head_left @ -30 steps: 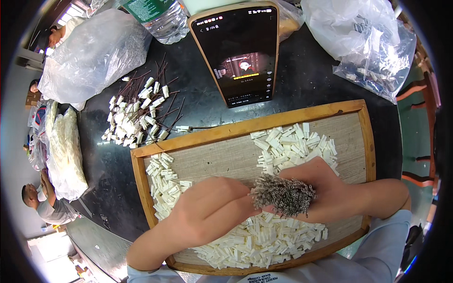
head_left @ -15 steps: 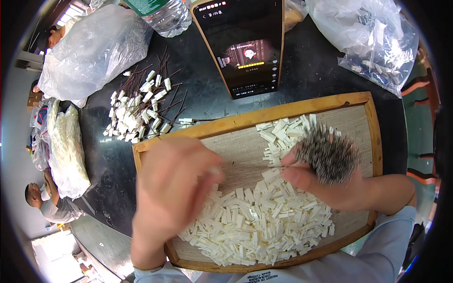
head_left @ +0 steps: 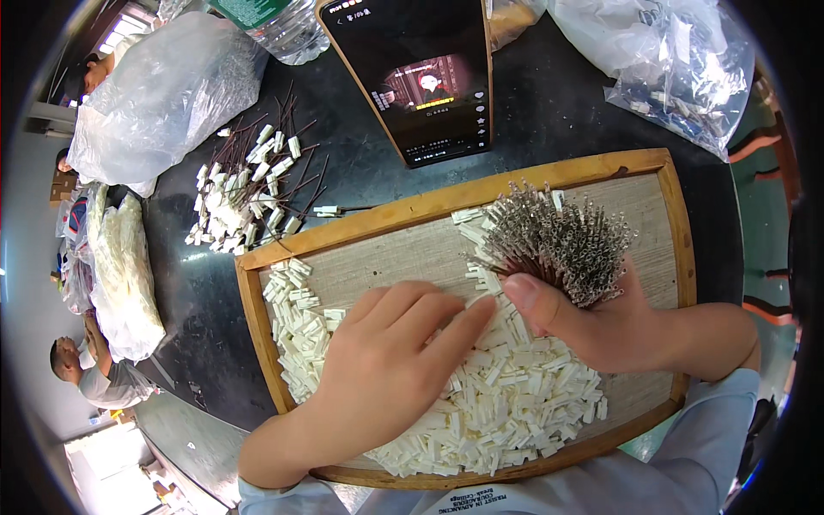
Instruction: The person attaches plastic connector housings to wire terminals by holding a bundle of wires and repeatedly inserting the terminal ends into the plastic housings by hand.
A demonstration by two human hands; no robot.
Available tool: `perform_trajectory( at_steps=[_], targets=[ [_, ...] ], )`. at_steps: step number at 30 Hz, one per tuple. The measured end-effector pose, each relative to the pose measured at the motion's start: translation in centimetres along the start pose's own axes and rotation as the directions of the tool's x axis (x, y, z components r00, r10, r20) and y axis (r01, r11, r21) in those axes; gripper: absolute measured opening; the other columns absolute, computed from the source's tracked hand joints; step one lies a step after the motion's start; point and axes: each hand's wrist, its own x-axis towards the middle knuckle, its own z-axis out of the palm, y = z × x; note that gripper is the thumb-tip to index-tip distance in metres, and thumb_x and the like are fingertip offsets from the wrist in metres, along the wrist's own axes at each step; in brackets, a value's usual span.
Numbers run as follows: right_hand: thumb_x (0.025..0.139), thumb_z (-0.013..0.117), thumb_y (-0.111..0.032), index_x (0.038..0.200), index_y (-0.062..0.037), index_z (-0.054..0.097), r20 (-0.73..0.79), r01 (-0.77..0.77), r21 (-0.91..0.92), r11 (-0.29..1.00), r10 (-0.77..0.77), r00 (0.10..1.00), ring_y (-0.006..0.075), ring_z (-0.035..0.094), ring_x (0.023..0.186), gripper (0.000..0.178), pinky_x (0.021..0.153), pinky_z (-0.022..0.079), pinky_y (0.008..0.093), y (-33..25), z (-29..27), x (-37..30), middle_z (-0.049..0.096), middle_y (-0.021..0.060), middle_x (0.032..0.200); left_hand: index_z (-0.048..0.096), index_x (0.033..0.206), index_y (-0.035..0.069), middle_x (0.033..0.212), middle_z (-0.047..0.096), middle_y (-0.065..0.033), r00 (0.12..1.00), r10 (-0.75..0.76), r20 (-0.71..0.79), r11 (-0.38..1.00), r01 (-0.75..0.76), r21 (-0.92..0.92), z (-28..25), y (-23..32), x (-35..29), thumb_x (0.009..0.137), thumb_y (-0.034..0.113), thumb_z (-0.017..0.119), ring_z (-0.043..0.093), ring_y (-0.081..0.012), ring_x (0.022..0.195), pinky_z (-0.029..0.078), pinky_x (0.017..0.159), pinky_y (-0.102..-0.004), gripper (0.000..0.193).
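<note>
My right hand (head_left: 592, 330) is closed around a thick bunch of dark wires with small metal terminals (head_left: 566, 245), the terminals fanned out upward past the thumb. Just left of it, my left hand (head_left: 390, 365) reaches over a heap of small white plastic connector housings (head_left: 506, 412). Its fingers are bent and drawn together, index finger toward the right thumb. The left thumb and whatever lies between the fingertips are hidden. The housings lie in a wood-framed tray (head_left: 403, 210), with more of them along its left side.
Beyond the tray's left corner lies a pile of wires with white housings (head_left: 245, 193). A phone (head_left: 421, 94) stands upright behind the tray, beside a water bottle (head_left: 279, 26). Plastic bags (head_left: 172, 94) rest on the black table (head_left: 206, 335). Another person (head_left: 94, 369) sits at far left.
My left hand has moved right and down, from the tray's left side toward the bunch. The wire bunch has tilted slightly left in my right hand. The whole view has shifted a little.
</note>
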Motion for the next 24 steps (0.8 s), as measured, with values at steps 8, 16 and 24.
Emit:
perform_trajectory(
  at_steps=[8, 16, 24],
  targets=[
    [0.082, 0.062, -0.012, 0.087, 0.0009, 0.058, -0.054, -0.022, 0.108, 0.994, 0.028, 0.998, 0.0036, 0.049, 0.069, 0.015, 0.058, 0.041, 0.0211, 0.3, 0.3, -0.1, 0.057, 0.0003, 0.074, 0.062, 0.083, 0.004, 0.072, 0.056, -0.0059, 0.986, -0.081, 0.149, 0.945, 0.123, -0.303, -0.6, -1.9, 0.0, 0.064, 0.007, 0.069, 0.054, -0.0231, 0.066, 0.043, 0.06, -0.0324, 0.021],
    [0.081, 0.063, -0.011, 0.085, -0.0013, 0.059, 0.007, -0.008, 0.087, 0.996, 0.008, 1.0, 0.0005, 0.044, 0.058, 0.011, 0.048, 0.035, 0.0185, 0.7, 0.2, 0.0, 0.054, -0.0034, 0.066, 0.062, 0.083, 0.006, 0.076, 0.054, -0.0069, 0.998, -0.05, -0.048, 0.999, 0.049, -0.017, -0.7, -2.6, 0.2, 0.062, 0.006, 0.07, 0.053, -0.0243, 0.073, 0.042, 0.063, -0.034, 0.023],
    [0.078, 0.063, -0.006, 0.085, 0.0002, 0.059, -0.03, -0.014, 0.111, 0.994, 0.017, 0.999, 0.0017, 0.049, 0.062, 0.01, 0.052, 0.039, 0.0192, 0.3, 0.2, 0.0, 0.057, -0.0012, 0.069, 0.06, 0.086, 0.006, 0.081, 0.054, -0.0068, 0.99, -0.069, -0.125, 0.965, 0.098, 0.244, -0.3, -2.6, 0.3, 0.061, 0.003, 0.067, 0.053, -0.0248, 0.076, 0.043, 0.065, -0.0337, 0.026]
  ],
)
